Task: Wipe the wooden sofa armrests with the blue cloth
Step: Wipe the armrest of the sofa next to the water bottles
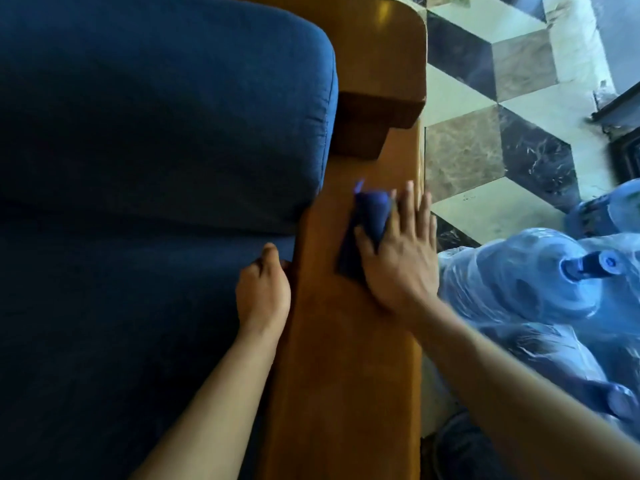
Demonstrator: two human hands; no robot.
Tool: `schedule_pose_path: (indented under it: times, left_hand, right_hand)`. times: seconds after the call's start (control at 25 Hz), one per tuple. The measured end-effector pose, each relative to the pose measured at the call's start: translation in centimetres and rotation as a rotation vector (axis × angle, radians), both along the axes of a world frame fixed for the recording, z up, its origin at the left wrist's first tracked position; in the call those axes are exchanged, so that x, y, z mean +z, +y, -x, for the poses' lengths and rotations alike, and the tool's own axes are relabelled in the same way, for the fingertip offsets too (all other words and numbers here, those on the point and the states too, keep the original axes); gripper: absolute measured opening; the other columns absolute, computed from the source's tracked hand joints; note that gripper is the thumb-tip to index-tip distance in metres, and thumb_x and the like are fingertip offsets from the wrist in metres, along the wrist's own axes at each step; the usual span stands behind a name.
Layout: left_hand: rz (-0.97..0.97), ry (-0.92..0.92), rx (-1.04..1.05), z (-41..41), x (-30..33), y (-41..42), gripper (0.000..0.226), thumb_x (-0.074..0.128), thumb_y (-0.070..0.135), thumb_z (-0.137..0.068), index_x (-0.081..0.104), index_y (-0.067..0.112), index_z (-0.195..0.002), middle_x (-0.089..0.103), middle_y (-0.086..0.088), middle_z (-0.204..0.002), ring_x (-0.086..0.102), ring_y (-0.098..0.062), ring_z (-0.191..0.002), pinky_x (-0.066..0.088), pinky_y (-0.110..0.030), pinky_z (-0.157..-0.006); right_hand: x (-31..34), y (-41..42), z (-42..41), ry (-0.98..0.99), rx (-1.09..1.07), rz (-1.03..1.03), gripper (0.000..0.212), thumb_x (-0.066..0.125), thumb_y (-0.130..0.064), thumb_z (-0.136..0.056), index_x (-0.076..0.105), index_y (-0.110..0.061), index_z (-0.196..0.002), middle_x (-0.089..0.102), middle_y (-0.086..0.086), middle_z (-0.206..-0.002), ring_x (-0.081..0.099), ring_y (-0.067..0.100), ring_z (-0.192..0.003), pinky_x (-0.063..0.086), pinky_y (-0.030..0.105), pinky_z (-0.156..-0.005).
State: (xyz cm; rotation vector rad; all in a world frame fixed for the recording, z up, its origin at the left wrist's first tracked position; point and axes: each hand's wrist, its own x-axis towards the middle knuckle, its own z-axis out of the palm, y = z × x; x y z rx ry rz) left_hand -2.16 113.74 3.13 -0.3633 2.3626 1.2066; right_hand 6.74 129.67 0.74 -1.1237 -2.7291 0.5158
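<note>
Your right hand [398, 261] presses the blue cloth [363, 230] flat, fingers spread, mid-armrest [346, 341]; left hand [263, 292] curls at the cushion [138, 133] edge. The bunched cloth may slip from under your palm.

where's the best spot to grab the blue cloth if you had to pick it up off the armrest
Pinch the raised fold at the far end of the blue cloth, coming from above. It bunches up off the wooden armrest there, while the right hand presses the near part flat.
</note>
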Motion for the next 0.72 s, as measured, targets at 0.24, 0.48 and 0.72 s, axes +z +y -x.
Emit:
schedule_pose_path:
  times: [0.24,0.48,0.72]
  left_hand:
    - [-0.047,-0.044,-0.053,-0.9,-0.1,-2.0,0.059,0.036,0.06,-0.102,0.072,0.017,-0.084,0.077,-0.012,-0.096,0.07,-0.026,-0.084,0.056,-0.043,-0.08]
    - [-0.19,-0.123,-0.076,-3.1,-0.1,-5.9,0.066,0.033,0.059,-0.103,0.075,0.012,-0.083,0.078,-0.013,-0.088,0.075,-0.031,-0.085,0.06,-0.056,-0.086]
    - [-0.211,-0.302,-0.158,-6.3,-0.1,-11.3,0.063,0.037,0.053,-0.105,0.075,0.006,-0.089,0.079,-0.011,-0.086,0.077,-0.026,-0.082,0.063,-0.04,-0.07]
  right_hand:
    - [2.6,0.9,4.5,-0.017,-0.059,-0.061,0.064,0.048,-0.059,-0.094,0.043,-0.017,-0.142,0.034,0.019,-0.152,0.034,0.044,-0.14,0.03,0.055,-0.118]
    - [1.7,-1.8,4.2,0.036,0.255,-0.028,0.041,0.053,-0.041,-0.1,0.06,-0.013,-0.129,0.046,0.01,-0.147,0.039,0.035,-0.138,0.043,0.047,-0.11]
    - [2.9,1.0,1.8,-0.085,0.277,-0.003,0.053,0.045,-0.04,-0.101,0.045,-0.023,-0.152,0.03,0.01,-0.164,0.027,0.038,-0.152,0.029,0.055,-0.122]
